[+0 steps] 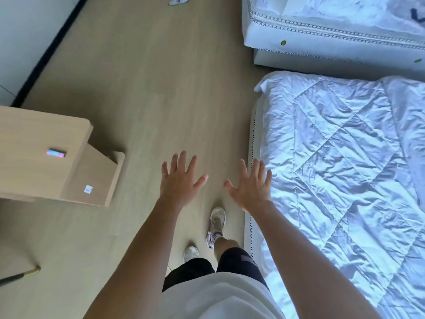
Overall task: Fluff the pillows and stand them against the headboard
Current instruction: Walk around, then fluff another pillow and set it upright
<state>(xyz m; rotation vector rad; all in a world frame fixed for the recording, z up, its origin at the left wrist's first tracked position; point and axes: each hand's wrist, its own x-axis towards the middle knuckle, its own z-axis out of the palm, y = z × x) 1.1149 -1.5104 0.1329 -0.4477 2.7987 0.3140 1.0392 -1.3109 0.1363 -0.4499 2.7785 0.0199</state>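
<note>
Left hand (178, 181) and right hand (251, 185): both spread flat, fingers splayed, holding nothing, hovering over the floor (161, 88). Right hand just beside the quilted bed (345, 157) edge. No pillows identifiable; headboard out of view.

A pale wood-grain floor (147, 88) fills the middle of the view. On the right, a bed is covered by a crinkled white quilted duvet (345, 169) with diamond stitching. Beyond it, at the top right, sits a second white mattress (322, 35) with zigzag trim along its edge. On the left stands a light wooden counter (39, 153), with a small shiny rectangular object (56, 153) lying on its top. A white wall (23, 31) with a dark baseboard (50, 51) runs along the upper left. A small white item (178, 1) lies on the floor at the top edge, too blurred to identify.
</note>
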